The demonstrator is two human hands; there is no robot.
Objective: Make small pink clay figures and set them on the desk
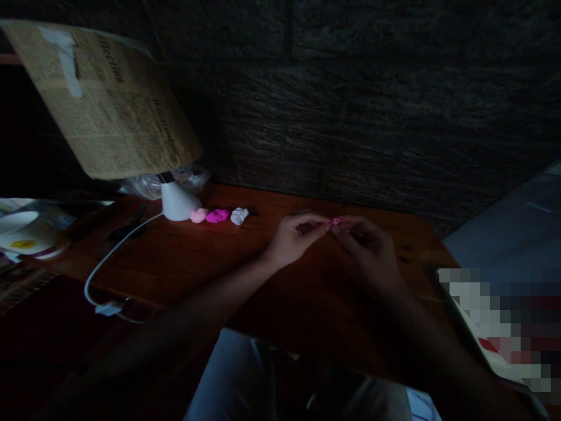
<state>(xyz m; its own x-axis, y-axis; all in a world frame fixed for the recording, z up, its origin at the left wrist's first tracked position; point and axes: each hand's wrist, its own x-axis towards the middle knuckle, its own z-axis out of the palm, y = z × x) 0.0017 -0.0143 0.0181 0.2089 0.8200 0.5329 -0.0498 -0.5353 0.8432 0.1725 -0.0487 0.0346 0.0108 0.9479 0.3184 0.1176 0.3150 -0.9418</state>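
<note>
Both my hands meet above the middle of a reddish wooden table [210, 263]. Between the fingertips of my left hand [293, 237] and my right hand [366, 248] sits a tiny bright pink piece of clay [335, 221], pinched from both sides. Three lumps of clay lie in a row further back on the left: a pale pink lump [198, 215], a magenta lump [217, 216] and a white lump [239, 216]. Neither hand touches them.
A white lamp base [177, 202] with a newspaper-covered shade [105, 99] stands at the back left, its white cable [109, 257] trailing over the table's front edge. Scissors [129, 228] lie beside it. A dark brick-pattern wall [372, 105] backs the table. A book [482, 333] lies right.
</note>
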